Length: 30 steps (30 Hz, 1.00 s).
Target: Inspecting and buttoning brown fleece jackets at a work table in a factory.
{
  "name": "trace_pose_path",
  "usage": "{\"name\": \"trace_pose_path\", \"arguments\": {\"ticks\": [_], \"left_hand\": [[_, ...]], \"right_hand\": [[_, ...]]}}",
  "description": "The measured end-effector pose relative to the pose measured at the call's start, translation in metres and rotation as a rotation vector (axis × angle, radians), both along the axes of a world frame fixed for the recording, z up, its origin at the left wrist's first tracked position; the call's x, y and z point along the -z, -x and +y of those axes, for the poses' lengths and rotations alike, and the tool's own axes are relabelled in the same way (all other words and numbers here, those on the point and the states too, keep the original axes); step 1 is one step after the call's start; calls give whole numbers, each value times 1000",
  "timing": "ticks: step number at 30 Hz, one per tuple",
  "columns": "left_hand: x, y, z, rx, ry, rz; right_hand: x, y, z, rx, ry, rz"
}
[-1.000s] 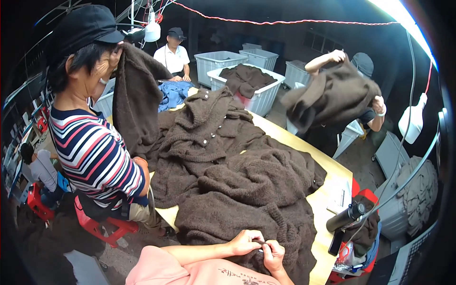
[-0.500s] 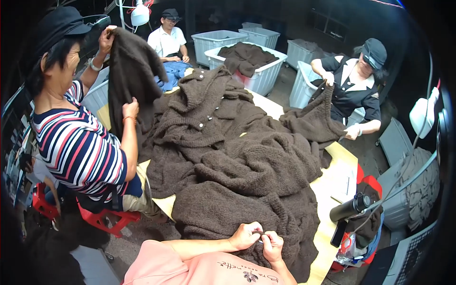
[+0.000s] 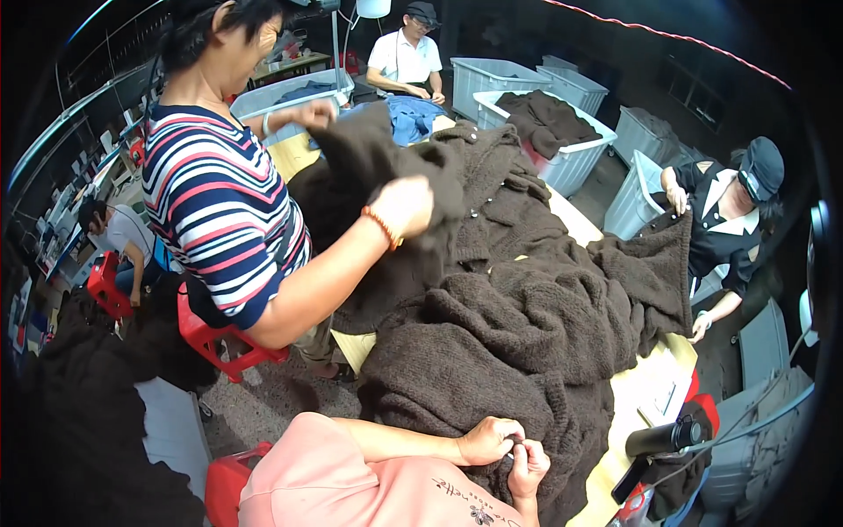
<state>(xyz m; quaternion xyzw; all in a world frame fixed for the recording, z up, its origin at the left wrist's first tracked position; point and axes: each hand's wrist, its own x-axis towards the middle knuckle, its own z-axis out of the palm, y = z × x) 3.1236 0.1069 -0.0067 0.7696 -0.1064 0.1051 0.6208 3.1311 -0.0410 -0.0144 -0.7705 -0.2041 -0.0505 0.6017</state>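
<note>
Prob. soft, limp, stretchy, grippy: brown knit (image 3: pixel 465 378) looks hard to harm, bulky, some wt. if lifted whole. Best hold: pinch at edge, thumb vs. forefinger. Heaped on table (image 3: pixel 648 373), just beyond and under L hand (image 3: pixel 487 441) and R hand (image 3: pixel 529 468). Both: fingers curled, tips nearly meeting, apparently pinching small dark fold betw. them; exact contact hidden.

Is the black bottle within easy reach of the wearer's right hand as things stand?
Probably yes, once free: the right hand pinches brown knit fabric, but only fabric folds and bare tabletop seem to lie between it and the black bottle.
</note>
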Motion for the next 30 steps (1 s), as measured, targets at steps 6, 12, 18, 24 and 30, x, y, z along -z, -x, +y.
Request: {"name": "trace_pose_path", "arguments": {"ticks": [6,12,18,24,30], "left_hand": [[-15,-9,11,80,38,3],[-38,-7,30,74,76,244],[-74,-9,41,392,489,681],[-77,2,33,394,607,728],[-85,7,25,355,530,615]], "right_hand": [[-28,4,-17,-135,-193,144],[-53,2,-30,-196,268,-137],[-58,22,-31,-136,169,14],[-55,28,-42,-124,163,-158],[-92,37,-27,71,261,-819]]}}
